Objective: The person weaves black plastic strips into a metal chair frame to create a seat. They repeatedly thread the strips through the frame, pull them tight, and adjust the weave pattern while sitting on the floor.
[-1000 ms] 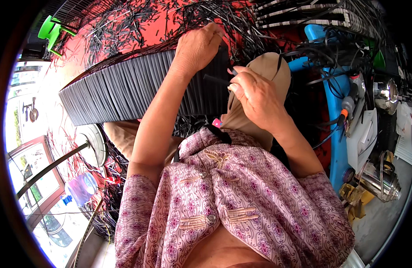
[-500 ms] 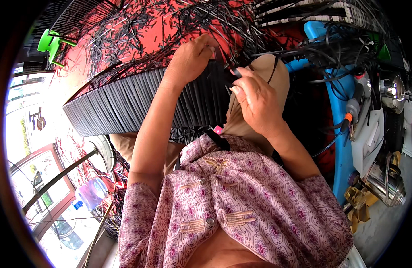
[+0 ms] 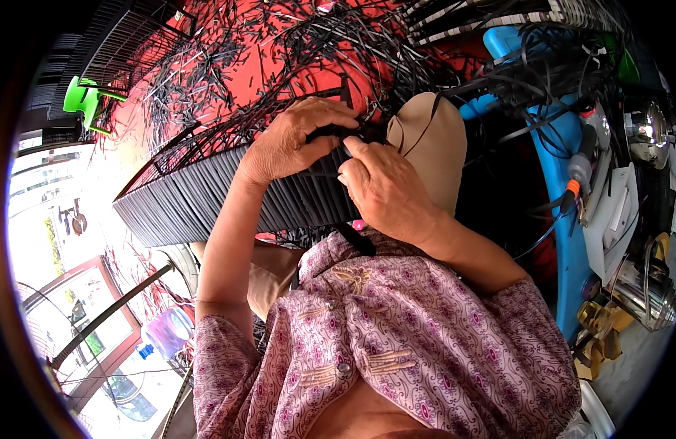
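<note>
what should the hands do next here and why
Perhaps ease the dark strip snug against the ribbed black panel: the left hand and right hand are close together near the panel's right end, and the strip seems to run from the right hand across the panel.

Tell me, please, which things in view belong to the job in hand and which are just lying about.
Belonging to the job, it seems:
black frame, with the left hand and right hand at its end;
loose strips, probably material.

Just lying about, most likely:
cut scraps;
clear bottle;
metal container;
green chair.
</note>
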`<state>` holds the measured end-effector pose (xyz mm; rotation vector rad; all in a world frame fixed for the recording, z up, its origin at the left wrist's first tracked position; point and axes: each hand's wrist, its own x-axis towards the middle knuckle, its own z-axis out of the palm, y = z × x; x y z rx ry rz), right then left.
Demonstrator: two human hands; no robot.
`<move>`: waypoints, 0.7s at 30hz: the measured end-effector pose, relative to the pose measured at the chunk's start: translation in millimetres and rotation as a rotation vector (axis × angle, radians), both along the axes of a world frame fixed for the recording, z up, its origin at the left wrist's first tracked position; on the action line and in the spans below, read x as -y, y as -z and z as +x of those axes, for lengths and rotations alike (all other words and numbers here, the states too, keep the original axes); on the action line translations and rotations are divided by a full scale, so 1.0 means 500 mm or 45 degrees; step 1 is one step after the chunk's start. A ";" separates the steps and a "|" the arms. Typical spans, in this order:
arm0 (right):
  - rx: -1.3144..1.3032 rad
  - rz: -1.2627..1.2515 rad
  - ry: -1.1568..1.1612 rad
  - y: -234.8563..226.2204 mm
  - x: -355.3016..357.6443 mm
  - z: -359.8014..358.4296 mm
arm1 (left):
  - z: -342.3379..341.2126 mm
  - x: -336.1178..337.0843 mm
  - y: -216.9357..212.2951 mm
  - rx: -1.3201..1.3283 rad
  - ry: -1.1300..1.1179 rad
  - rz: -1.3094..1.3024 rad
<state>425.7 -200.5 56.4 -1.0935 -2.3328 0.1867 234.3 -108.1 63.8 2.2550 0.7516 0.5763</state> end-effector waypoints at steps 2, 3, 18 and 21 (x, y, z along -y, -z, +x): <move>0.019 0.014 0.013 0.003 0.001 -0.002 | 0.001 0.007 -0.003 -0.017 -0.041 -0.013; 0.021 0.015 0.019 0.005 0.001 -0.003 | 0.002 0.009 -0.004 -0.042 -0.049 0.007; -0.238 -0.052 0.023 0.002 -0.007 0.007 | 0.012 -0.005 0.002 0.039 -0.272 0.583; -0.216 -0.153 -0.025 0.004 0.006 0.028 | 0.036 0.022 0.024 0.034 -0.347 0.677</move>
